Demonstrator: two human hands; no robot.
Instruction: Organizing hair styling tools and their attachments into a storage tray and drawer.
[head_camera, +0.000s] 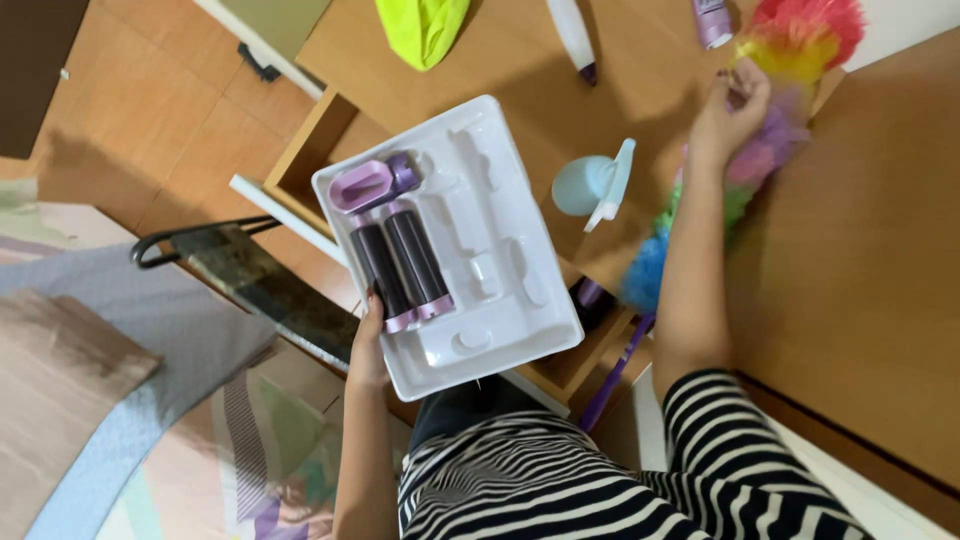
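The left hand (368, 345) grips the near left edge of a white moulded tray (490, 270), thumb over the rim, holding it above an open drawer (300, 165) at the front of the table (860, 280). In the tray's left side lie two dark rollers (400, 262) with lilac ends, side by side and touching, and above them sit a lilac nozzle (362, 186) and a small purple cap (404, 172). The rest of the tray's shaped hollows hold nothing.

The right hand (728, 112) reaches far across the table, its fingers pinched around something small at the head of a rainbow feather duster (800, 45); what it pinches is too small to tell. The duster's fluffy length runs under the forearm, down to a purple handle (612, 375) that sticks out past the table's edge.

Between the tray and the right arm lies a pale blue spray bottle (592, 185) on its side. Further back on the table are a lime-green cloth (422, 28), a white bottle (572, 32) with a dark tip and a lilac bottle (711, 22). The person wears a black-and-white striped top (560, 480). A chair (250, 275) stands to the left, over a patterned rug (150, 400).
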